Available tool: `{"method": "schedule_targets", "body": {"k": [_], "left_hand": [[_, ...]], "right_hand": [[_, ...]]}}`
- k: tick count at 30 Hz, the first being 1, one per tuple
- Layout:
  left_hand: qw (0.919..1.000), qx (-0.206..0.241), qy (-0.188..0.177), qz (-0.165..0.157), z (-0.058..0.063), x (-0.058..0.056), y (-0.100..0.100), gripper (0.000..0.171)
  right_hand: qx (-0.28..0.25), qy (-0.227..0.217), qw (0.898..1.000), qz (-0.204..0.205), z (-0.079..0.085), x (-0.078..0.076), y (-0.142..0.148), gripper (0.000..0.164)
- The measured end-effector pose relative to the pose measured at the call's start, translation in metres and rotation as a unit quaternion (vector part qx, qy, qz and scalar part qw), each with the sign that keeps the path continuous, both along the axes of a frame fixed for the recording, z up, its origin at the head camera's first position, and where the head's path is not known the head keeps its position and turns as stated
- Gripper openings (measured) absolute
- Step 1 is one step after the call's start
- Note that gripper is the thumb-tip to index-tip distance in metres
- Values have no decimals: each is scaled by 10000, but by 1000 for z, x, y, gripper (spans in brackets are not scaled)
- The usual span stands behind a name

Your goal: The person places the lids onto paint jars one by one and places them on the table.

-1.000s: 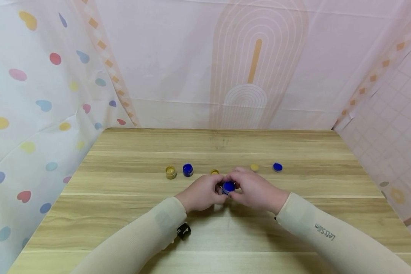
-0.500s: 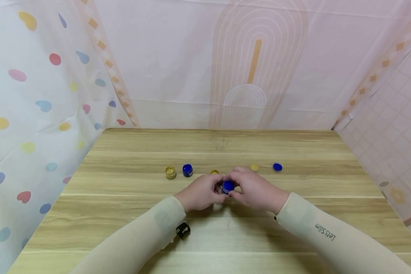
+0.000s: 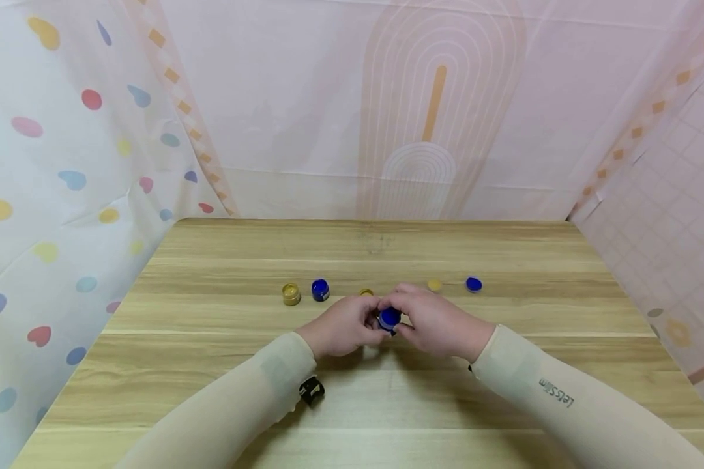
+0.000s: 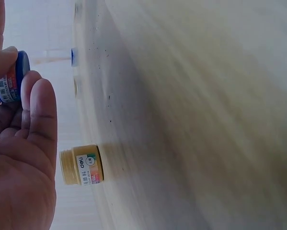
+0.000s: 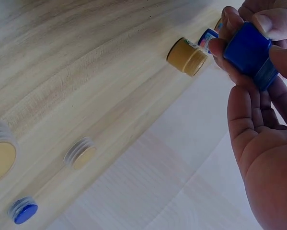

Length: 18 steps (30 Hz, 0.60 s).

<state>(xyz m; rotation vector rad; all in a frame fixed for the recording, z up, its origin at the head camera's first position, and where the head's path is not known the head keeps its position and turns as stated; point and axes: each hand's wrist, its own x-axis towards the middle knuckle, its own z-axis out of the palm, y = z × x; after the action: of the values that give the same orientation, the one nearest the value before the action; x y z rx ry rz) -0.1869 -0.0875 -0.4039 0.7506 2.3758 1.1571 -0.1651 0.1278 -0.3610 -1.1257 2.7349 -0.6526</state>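
Head view: small blue round paint pot with blue cap [image 3: 390,318] held above wooden counter [image 3: 387,404], between both hands. Left hand [image 3: 343,327] pinches pot body from left side; right hand [image 3: 437,324] has fingers curled round cap from right. Risk, my judgement: pot is small, grip only by fingertips, so it may slip and roll on counter. Cap loose or tight: cannot tell, fingers hide it. If loose, paint may spill. Elbow could knock gold paint pot [image 3: 291,294] nearby.
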Motion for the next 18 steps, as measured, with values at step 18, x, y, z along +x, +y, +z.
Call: {"method": "schedule_targets", "body": {"k": [18], "left_hand": [[9994,-49,280,172,-2,2,5,44]], "right_hand": [[-86,-292,9986,-424,-1,1,0,31]]}}
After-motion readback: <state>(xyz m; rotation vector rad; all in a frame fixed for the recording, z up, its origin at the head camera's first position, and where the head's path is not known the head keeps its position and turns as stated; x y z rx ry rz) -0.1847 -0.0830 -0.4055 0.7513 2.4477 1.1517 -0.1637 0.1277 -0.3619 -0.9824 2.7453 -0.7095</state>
